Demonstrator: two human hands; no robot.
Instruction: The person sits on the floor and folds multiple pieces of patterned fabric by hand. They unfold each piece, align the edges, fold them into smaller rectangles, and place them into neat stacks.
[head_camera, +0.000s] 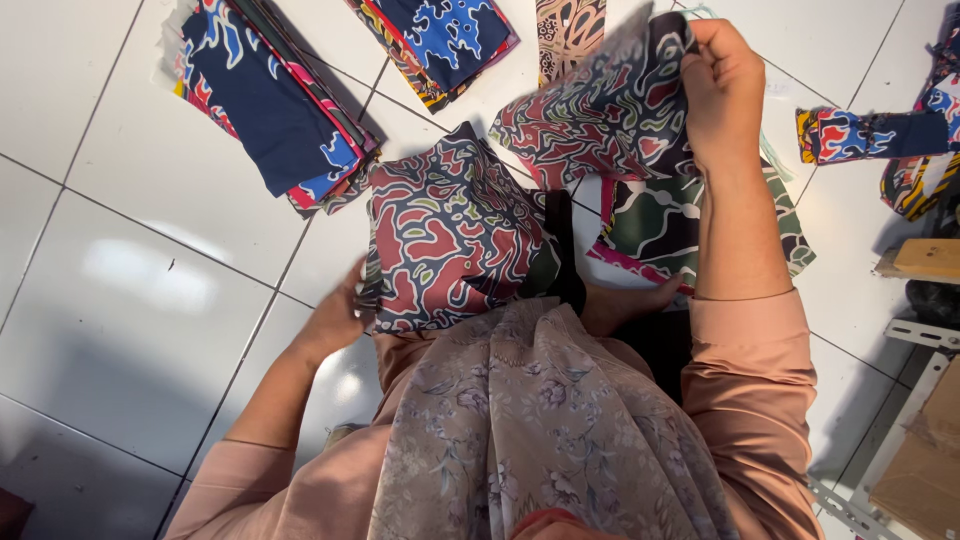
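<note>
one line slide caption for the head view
Both hands, left and right, hold a dark red-patterned batik cloth above white floor tiles.

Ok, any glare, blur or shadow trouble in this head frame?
Head view: soft glare patch on the white floor tiles; the patterned cloth is sharp, slightly smeared near the right hand; the left hand sits partly behind it; corners darken in shadow.

The floor (150, 170) is laid with large glossy white tiles, their dark grout lines running diagonally across the frame. A soft patch of light reflects off one tile at the left. At the right edge lie a wooden block (925, 260), pale metal brackets (925, 335) and brown cardboard (925, 470), casting grey shadows on the tiles.
</note>
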